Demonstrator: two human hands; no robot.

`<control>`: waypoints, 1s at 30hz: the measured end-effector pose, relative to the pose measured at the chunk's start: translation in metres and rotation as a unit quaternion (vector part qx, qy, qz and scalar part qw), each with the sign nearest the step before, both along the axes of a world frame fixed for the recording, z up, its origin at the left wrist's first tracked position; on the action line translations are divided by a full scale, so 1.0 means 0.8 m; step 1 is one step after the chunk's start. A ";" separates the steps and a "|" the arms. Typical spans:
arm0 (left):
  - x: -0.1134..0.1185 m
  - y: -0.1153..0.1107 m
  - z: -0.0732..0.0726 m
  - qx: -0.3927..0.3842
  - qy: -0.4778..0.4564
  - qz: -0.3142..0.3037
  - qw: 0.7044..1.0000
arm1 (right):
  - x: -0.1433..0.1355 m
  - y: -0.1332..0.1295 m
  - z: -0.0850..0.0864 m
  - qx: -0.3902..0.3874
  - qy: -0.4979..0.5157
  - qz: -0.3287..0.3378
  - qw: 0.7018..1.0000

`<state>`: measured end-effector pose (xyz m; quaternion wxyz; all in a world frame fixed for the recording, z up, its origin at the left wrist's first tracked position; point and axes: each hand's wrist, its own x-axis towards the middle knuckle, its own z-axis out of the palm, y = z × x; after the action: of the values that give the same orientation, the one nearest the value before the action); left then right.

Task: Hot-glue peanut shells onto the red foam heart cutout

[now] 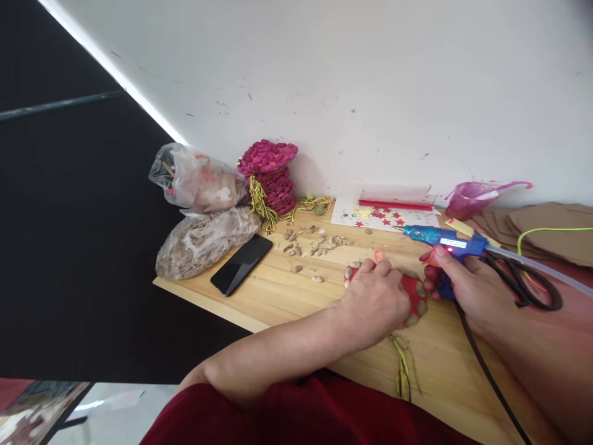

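Right hand (467, 281): I have it closed around a blue glue gun (456, 243), thumb on the near side. The nozzle points left, clear of the table (287, 303); a small red light shows on the body. A pale glue stick (546, 262) runs out of the back, and a black cord (486, 364) hangs below the grip.

Left hand (377, 296): I see it palm down with fingers bent, over a red disc (412, 292) edged with beige shells. The fingertips are near the disc's far edge; I cannot tell whether they pinch it or only press. The disc lies on the table in front of the person, left of the gun, largely hidden by the hand. An orange loop (379, 254) shows just beyond the knuckles.

Around the work, I note loose shells (328, 245) beyond the left hand, a phone (241, 264) farther left, and a magenta stack (267, 157) near the wall. Paper stars (377, 214) lie on a white sheet (341, 213). Scissors (551, 290) are beside the right hand, near brown cardboard (551, 232).
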<state>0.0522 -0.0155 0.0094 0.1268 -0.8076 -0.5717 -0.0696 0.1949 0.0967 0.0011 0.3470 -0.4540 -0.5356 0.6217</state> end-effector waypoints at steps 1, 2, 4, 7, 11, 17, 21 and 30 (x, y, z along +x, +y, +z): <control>-0.001 0.000 -0.001 0.004 -0.001 -0.003 1.000 | 0.000 0.000 0.001 -0.003 -0.001 -0.003 1.000; -0.001 0.000 -0.001 0.006 -0.003 -0.005 1.000 | 0.000 -0.001 0.001 -0.006 -0.002 -0.004 1.000; -0.001 0.001 -0.003 0.004 -0.004 -0.007 1.000 | 0.000 0.000 -0.001 -0.007 -0.006 -0.006 1.000; -0.001 0.001 -0.006 0.011 -0.005 -0.007 1.000 | -0.001 0.002 -0.009 0.019 -0.004 -0.016 1.000; -0.002 0.002 -0.008 0.023 -0.003 -0.009 1.000 | -0.001 0.006 -0.018 0.037 0.001 -0.015 0.999; -0.001 0.002 -0.009 0.033 -0.004 -0.007 0.999 | -0.001 0.005 -0.017 0.042 0.009 -0.016 0.999; -0.001 0.001 -0.008 0.038 -0.001 -0.005 0.999 | -0.002 0.004 -0.016 0.040 0.005 -0.024 0.999; 0.000 0.002 -0.008 0.025 0.005 -0.001 1.000 | -0.005 0.003 -0.014 0.038 0.009 -0.024 0.999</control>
<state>0.0524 -0.0142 0.0027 0.1500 -0.8050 -0.5685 -0.0798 0.1912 0.0990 -0.0098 0.3833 -0.4480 -0.5445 0.5966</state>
